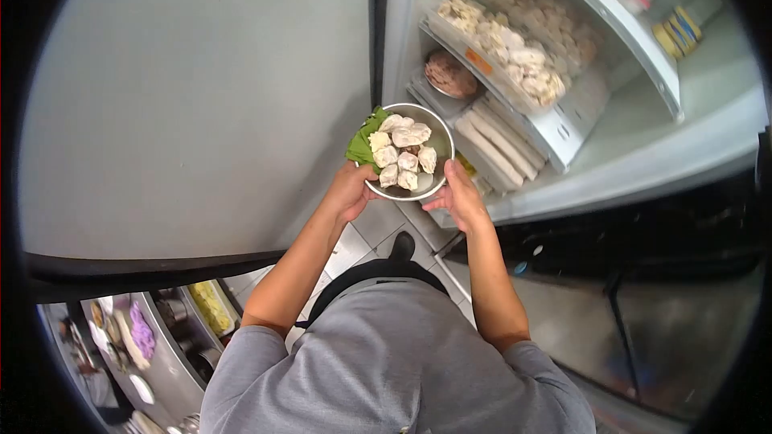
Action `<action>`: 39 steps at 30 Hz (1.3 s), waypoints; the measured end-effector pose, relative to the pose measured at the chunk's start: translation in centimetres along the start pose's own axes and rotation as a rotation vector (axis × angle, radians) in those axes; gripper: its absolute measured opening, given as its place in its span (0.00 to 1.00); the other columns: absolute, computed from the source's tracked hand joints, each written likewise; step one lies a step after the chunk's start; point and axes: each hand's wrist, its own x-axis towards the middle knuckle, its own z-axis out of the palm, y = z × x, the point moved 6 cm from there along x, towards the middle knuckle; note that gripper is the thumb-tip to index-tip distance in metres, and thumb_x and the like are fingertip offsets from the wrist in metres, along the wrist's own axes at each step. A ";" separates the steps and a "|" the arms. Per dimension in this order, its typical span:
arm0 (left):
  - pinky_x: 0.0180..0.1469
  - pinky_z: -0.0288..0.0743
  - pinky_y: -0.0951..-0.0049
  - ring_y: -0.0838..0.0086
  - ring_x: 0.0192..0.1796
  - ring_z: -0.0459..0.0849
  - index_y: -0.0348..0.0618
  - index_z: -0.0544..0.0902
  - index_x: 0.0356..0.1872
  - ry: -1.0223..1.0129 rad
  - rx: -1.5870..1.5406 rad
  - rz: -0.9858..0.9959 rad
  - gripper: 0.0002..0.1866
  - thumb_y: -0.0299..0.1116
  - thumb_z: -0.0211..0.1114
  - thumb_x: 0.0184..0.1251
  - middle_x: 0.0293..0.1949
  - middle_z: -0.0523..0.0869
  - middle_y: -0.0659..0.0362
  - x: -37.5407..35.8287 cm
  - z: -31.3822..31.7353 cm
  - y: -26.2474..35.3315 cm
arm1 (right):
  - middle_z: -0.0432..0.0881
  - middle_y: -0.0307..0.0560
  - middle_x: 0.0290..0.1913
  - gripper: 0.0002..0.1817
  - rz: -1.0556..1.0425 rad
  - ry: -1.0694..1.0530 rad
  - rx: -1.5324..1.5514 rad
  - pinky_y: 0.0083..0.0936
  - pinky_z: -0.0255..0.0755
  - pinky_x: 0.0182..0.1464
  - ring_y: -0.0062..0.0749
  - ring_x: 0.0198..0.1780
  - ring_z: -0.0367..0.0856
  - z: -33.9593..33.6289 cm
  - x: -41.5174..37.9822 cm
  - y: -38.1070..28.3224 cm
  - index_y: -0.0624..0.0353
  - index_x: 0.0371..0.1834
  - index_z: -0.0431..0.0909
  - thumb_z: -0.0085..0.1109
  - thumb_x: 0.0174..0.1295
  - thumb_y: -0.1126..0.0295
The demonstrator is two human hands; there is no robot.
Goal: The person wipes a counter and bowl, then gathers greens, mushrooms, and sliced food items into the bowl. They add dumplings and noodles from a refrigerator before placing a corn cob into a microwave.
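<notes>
A round metal bowl (438,181) is held up in front of my body, between both hands. Several pale dumplings (408,161) lie in it, with green leaves (367,143) sticking out over its left rim. My left hand (354,190) grips the bowl's lower left side, thumb over the rim and fingers partly hidden underneath. On the right side, my right hand (460,195) is closed on the rim, with its thumb along the outside and its fingers under the bowl.
An open refrigerator at the right holds a tray of dumplings (515,52), a bowl of pinkish food (451,74) and white long packs (498,145). Its open door (193,104) fills the left. A counter with food containers (211,307) stands at the lower left.
</notes>
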 end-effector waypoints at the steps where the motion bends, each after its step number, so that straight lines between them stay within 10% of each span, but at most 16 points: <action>1: 0.49 0.88 0.56 0.58 0.53 0.86 0.34 0.63 0.67 -0.027 -0.018 -0.033 0.30 0.18 0.53 0.59 0.59 0.78 0.47 -2.8 -0.9 -1.7 | 0.77 0.52 0.60 0.35 -0.006 0.026 0.020 0.31 0.83 0.35 0.35 0.42 0.85 0.6 -2.6 2.8 0.58 0.73 0.59 0.42 0.76 0.42; 13: 0.52 0.84 0.64 0.67 0.66 0.74 0.43 0.54 0.78 -0.190 0.476 -0.042 0.38 0.30 0.63 0.71 0.74 0.63 0.52 -47.0 -23.0 -7.7 | 0.81 0.47 0.48 0.29 -0.104 0.414 0.116 0.25 0.78 0.26 0.26 0.32 0.83 22.1 -37.5 32.8 0.55 0.71 0.62 0.47 0.76 0.48; 20: 0.48 0.87 0.59 0.52 0.60 0.82 0.39 0.71 0.69 -0.561 0.683 0.568 0.30 0.36 0.66 0.67 0.64 0.75 0.37 -71.3 -24.7 6.9 | 0.81 0.44 0.51 0.27 -0.139 0.578 0.157 0.24 0.77 0.31 0.22 0.42 0.81 23.0 -51.3 41.4 0.57 0.70 0.66 0.50 0.76 0.52; 22: 0.36 0.88 0.68 0.56 0.50 0.86 0.33 0.79 0.45 -0.514 0.267 0.837 0.12 0.33 0.55 0.75 0.48 0.80 0.42 -76.1 -27.2 12.2 | 0.80 0.45 0.56 0.28 -0.123 0.591 0.138 0.29 0.79 0.39 0.27 0.48 0.81 22.4 -54.6 42.3 0.57 0.71 0.64 0.50 0.76 0.52; 24: 0.39 0.79 0.73 0.67 0.35 0.73 0.36 0.74 0.41 -0.682 0.129 1.105 0.12 0.35 0.48 0.79 0.36 0.73 0.53 -77.6 -27.0 17.7 | 0.78 0.47 0.61 0.30 -0.125 0.587 0.146 0.35 0.81 0.46 0.31 0.54 0.82 22.0 -57.6 42.6 0.57 0.73 0.61 0.50 0.76 0.52; 27: 0.62 0.74 0.68 0.62 0.57 0.78 0.37 0.76 0.60 0.142 0.024 1.170 0.18 0.38 0.49 0.79 0.57 0.79 0.49 -73.3 -27.5 18.0 | 0.77 0.46 0.62 0.30 -0.096 0.550 0.152 0.37 0.81 0.47 0.32 0.56 0.81 20.5 -62.4 42.6 0.58 0.73 0.61 0.51 0.75 0.53; 30: 0.64 0.74 0.65 0.61 0.62 0.78 0.38 0.72 0.67 0.413 0.043 1.096 0.23 0.40 0.51 0.78 0.65 0.76 0.49 -68.6 -27.2 13.4 | 0.77 0.47 0.62 0.30 -0.148 0.646 0.227 0.38 0.79 0.53 0.33 0.58 0.79 15.7 -66.5 44.0 0.59 0.73 0.62 0.50 0.76 0.52; 39: 0.57 0.81 0.58 0.60 0.55 0.84 0.34 0.74 0.63 -0.227 0.200 0.885 0.24 0.42 0.55 0.76 0.57 0.82 0.50 -73.2 -3.0 -10.7 | 0.73 0.48 0.68 0.30 -0.175 0.933 0.456 0.34 0.72 0.64 0.35 0.65 0.74 -5.1 -90.4 45.2 0.61 0.73 0.63 0.50 0.76 0.53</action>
